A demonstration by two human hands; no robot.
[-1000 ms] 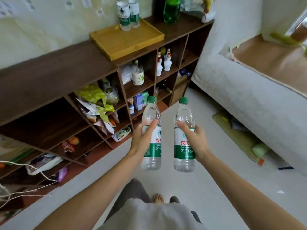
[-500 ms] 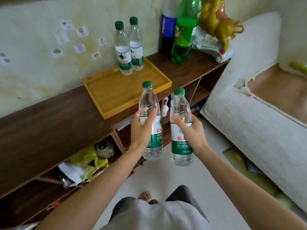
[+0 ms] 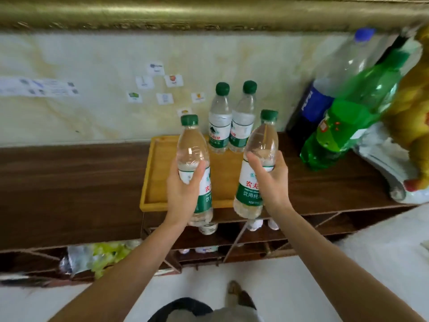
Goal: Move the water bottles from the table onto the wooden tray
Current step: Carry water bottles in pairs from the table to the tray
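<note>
Bottles first: your shelf top carries the wooden tray, where two bottles stand at the back. Your left hand grips one bottle, your right hand another, both held above the tray.

arms: 2, bare, no sleeves | top: light grey | trousers: dark

The right-hand bottle's label reads "农夫" and "饮用纯", partly covered. The left bottle's label shows "饮用". The rear bottles' print seems too blurred to read.
</note>
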